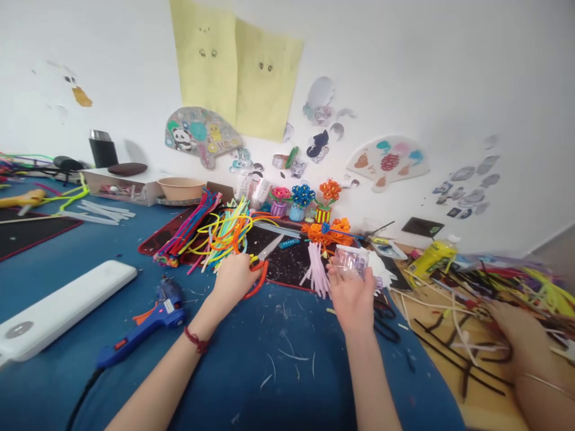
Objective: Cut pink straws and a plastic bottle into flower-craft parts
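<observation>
My left hand [236,276] is closed at the handles of a pair of scissors [271,246], whose metal blades point away to the upper right. An orange loop shows beside the fingers; whether it is a handle or a chenille stem I cannot make out. Turned palm up, my right hand [353,299] holds a small clear plastic container [351,261] with its fingers curled around it. Pale lilac chenille stems [317,269] lie just left of that hand. Behind my left hand spreads a bundle of yellow, orange and green chenille stems [231,230].
A blue glue gun [148,326] and a long white device [67,308] lie at left. Pots of flowers [302,203] stand by the wall. A yellow bottle [433,257] is at right, near another person's hand [516,329] among loose stems. Offcuts litter the blue cloth.
</observation>
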{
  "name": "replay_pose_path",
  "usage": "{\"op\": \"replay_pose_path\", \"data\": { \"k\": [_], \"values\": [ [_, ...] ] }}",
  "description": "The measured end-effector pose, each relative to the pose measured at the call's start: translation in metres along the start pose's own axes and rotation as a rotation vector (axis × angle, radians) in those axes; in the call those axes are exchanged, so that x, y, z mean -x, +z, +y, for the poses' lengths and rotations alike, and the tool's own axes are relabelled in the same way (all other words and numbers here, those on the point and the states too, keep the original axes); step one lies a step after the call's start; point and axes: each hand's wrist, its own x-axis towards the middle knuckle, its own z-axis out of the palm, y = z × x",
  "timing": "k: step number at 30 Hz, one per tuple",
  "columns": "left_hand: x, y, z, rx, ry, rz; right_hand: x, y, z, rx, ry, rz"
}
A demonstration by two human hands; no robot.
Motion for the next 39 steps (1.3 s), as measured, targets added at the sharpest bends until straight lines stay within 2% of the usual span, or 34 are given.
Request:
{"op": "replay_pose_path", "data": {
  "k": [6, 11, 19, 21, 26, 31, 34, 39],
  "values": [
    [0.011, -0.002, -0.014, -0.039, 0.033, -0.038, 0.025, 0.006, -0.036, -0.063, -0.075, 0.023],
    [0.02, -0.005, -0.02, -0.11, 0.011, -0.018, 0.047, -0.004, -0.067, -0.065, -0.157, 0.106],
    [0.031, -0.017, -0.003, -0.248, -0.01, 0.037, 0.078, -0.026, -0.075, 0.045, -0.193, 0.2],
    [0.029, -0.014, 0.005, -0.272, 0.049, 0.06, 0.085, -0.031, -0.073, 0.05, -0.188, 0.206],
    [0.016, 0.011, 0.025, -0.257, 0.332, 0.042, 0.096, -0.045, -0.067, 0.064, -0.134, 0.214],
    [0.004, 0.034, 0.027, -0.271, 0.421, 0.04, 0.106, -0.066, -0.076, 0.045, -0.139, 0.301],
    [0.003, 0.036, 0.025, -0.278, 0.452, 0.05, 0.111, -0.079, -0.083, 0.028, -0.214, 0.331],
    [0.017, 0.025, 0.029, -0.27, 0.515, 0.041, 0.117, -0.095, -0.082, 0.064, -0.269, 0.334]
  ]
}}
